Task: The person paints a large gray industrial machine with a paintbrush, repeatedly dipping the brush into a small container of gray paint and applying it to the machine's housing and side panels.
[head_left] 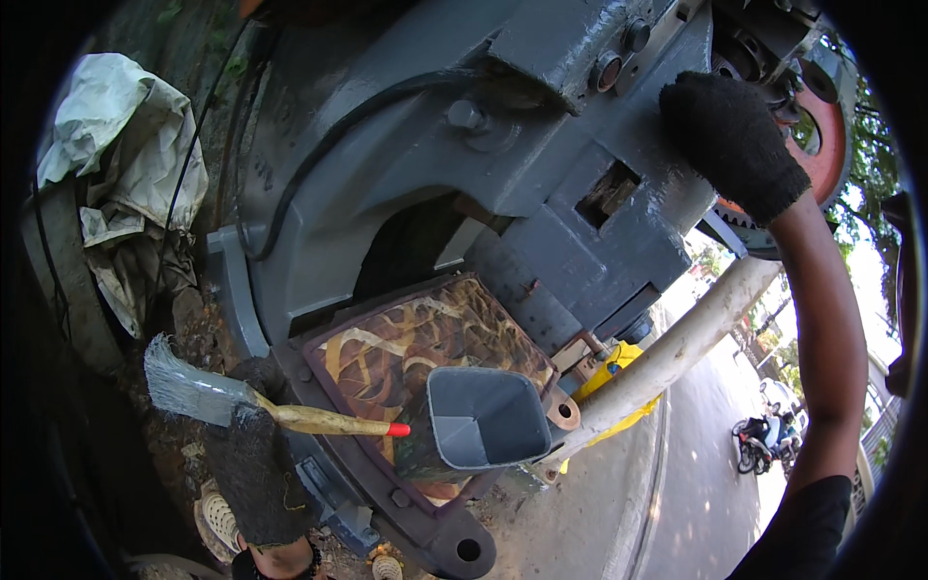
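Observation:
In my left hand (256,464), which wears a dark knitted glove, is a paintbrush (324,419). Its wide bristles, coated in grey paint, point left, and the red-tipped wooden handle points right. My right hand (730,145), in a black glove, is raised against the upper right of a large grey-painted machine (387,193). Its fingers curl out of sight, and whatever they grip is hidden. Between the arms, a square plastic tub (488,416) with grey paint on its inside rests on a brown patterned panel (377,358) at the machine's base.
A reddish toothed wheel (822,145) is close beside my right wrist. A black cable (290,188) curves over the machine's body. A pale pole (677,343) slants past a yellow object (619,362). Crumpled pale sheeting (126,145) lies at left; a motorcycle (764,440) stands on the road.

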Demonstrator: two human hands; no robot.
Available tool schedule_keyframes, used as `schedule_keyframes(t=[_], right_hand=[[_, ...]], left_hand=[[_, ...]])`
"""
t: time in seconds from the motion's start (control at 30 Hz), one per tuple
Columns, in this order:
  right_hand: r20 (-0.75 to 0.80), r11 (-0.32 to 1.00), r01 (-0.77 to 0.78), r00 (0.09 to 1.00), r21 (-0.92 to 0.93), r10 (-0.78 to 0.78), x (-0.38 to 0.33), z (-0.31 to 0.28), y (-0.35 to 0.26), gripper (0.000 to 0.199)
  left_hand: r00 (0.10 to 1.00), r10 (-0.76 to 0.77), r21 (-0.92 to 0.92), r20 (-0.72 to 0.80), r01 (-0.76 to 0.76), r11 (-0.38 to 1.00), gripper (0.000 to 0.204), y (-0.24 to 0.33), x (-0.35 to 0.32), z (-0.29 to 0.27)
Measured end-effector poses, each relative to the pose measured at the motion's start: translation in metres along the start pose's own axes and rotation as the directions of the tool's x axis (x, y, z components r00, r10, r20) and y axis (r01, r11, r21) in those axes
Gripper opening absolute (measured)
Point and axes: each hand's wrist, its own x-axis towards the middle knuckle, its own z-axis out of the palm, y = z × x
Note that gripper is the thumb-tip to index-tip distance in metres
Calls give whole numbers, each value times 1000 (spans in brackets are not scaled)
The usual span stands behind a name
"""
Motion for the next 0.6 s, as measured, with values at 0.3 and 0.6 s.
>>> schedule_keyframes(t=[0.3, 0.6], right_hand=[[-124, 996, 23, 992, 83, -13, -17, 5, 16, 28], [-484, 969, 233, 859, 82, -166, -62, 39, 48, 30]], left_hand=[[991, 133, 96, 24, -135, 986, 46, 0, 5, -6], [995, -20, -257, -101, -7, 966, 37, -14, 5, -3]])
